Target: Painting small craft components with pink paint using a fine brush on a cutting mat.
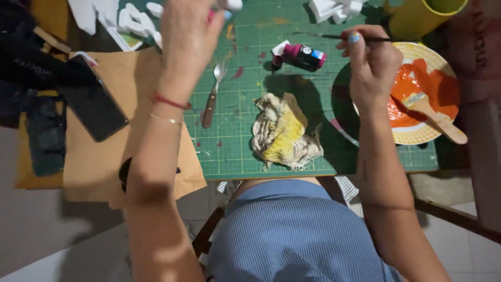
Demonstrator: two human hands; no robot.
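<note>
My right hand (371,65) is closed around a thin dark paintbrush (339,37) that points left, just left of a yellow-rimmed plate (417,137) of orange paint. A wide flat brush (436,116) lies in that paint. My left hand (189,31) is raised over the green cutting mat (237,146), blurred, gripping a small white piece (231,4) with a pink and blue spot; a red string and a thin bracelet circle its wrist. Between the arms lies a crumpled yellow-stained rag (282,133).
A small black and magenta ink bottle (302,55) lies on the mat. A spoon (213,94) rests near the left wrist. Brown paper (99,167) and a black phone (94,102) are at left. White pieces (136,23) lie at the top, a yellow tube (417,18) top right.
</note>
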